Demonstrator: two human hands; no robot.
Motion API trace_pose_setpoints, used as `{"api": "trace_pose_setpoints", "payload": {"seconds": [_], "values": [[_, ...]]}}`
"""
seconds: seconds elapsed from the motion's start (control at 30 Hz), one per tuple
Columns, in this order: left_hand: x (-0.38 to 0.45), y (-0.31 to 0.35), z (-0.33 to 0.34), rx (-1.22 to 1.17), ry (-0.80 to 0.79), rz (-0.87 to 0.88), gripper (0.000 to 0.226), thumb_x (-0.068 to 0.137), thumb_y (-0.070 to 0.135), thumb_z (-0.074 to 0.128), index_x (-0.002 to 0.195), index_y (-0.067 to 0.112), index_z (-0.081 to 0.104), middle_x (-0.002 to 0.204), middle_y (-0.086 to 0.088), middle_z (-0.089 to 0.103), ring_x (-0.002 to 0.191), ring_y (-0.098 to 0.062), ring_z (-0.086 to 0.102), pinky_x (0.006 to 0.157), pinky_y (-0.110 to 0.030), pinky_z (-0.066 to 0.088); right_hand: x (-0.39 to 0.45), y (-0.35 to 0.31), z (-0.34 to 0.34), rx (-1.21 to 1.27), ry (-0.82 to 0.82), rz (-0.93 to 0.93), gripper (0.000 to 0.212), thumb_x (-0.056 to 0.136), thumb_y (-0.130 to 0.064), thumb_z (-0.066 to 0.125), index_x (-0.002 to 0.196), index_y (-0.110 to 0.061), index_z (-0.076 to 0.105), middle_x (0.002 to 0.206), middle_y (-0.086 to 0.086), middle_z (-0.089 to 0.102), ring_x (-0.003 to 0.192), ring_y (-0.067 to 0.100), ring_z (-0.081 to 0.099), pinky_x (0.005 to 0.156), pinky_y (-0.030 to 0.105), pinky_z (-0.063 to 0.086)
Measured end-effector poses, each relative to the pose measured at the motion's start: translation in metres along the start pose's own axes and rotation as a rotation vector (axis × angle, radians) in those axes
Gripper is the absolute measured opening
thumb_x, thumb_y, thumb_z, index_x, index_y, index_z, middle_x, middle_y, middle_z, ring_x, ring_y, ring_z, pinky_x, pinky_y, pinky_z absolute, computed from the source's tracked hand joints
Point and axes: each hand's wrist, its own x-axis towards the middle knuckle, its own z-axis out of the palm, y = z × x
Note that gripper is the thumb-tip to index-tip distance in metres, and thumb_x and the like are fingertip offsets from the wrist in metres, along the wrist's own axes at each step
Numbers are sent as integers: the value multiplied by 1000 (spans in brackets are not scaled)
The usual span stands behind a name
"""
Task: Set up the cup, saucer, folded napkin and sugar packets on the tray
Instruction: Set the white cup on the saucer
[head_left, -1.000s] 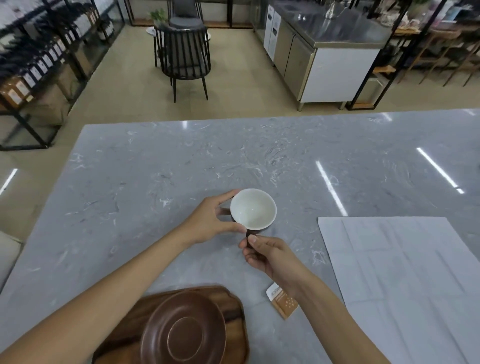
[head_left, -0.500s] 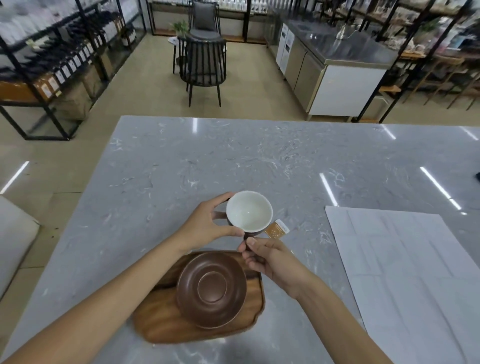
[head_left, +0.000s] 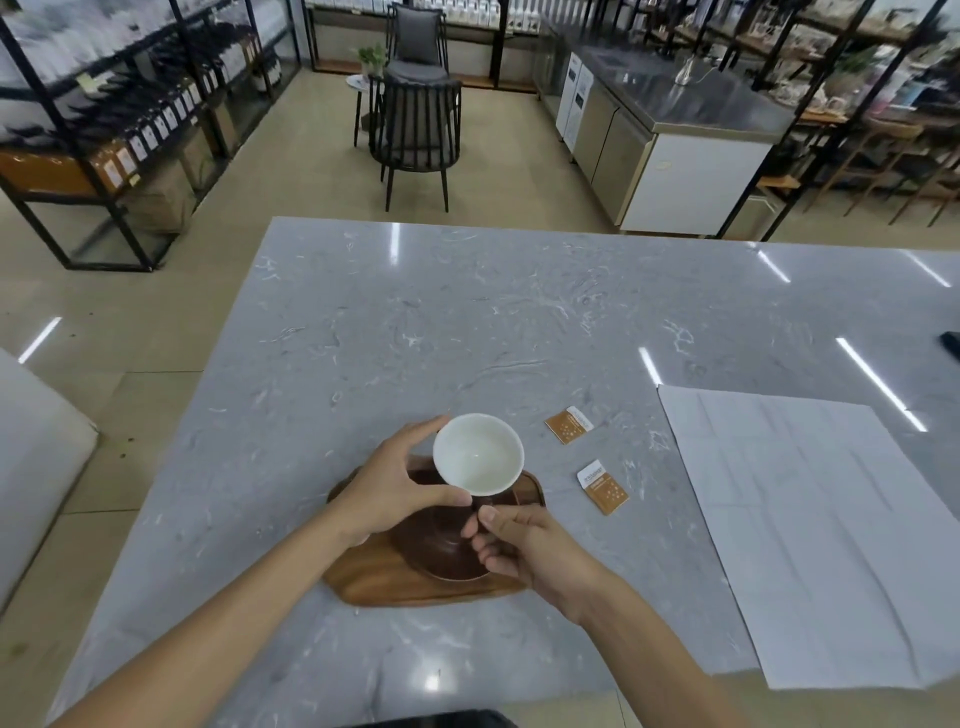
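Both hands hold a white-lined cup (head_left: 478, 453) above a dark brown saucer (head_left: 441, 551). The left hand (head_left: 387, 491) curls around the cup's near-left side, thumb along the lower rim and forefinger reaching up past the far rim. The right hand (head_left: 519, 545) sits just below and to the right of the left one, its thumb and forefinger pinched on what looks like the cup's dark handle, though the handle itself is mostly hidden. The cup is upright with its mouth facing the camera, and it appears empty. Whether its base touches the saucer cannot be told.

The saucer rests on a wooden tray (head_left: 395, 584), which lies on the grey marble desk (head_left: 415, 338) directly beneath both hands; the left wrist crosses the tray's left edge.

To the right of the hands, two orange-and-white sugar packets lie flat on the desk, off the tray: the nearer packet (head_left: 602, 487) just beyond the right hand's knuckles, the farther packet (head_left: 569, 425) up and to the right of the cup. Further right of the right hand, well apart from the tray, a large sheet of white paper (head_left: 810, 530) with fold creases is spread out on the desk.
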Motion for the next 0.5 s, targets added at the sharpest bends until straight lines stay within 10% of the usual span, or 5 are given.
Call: {"api": "trace_pose_setpoints", "payload": {"seconds": [0.5], "values": [[-29, -23, 2, -2, -4, 59, 91, 57, 28, 97, 137, 43, 57, 141, 20, 57, 128, -6, 57, 105, -30, 51, -9, 33, 19, 40, -1, 24, 33, 105, -32, 54, 98, -13, 80, 84, 2, 67, 78, 8, 63, 76, 20, 54]]}}
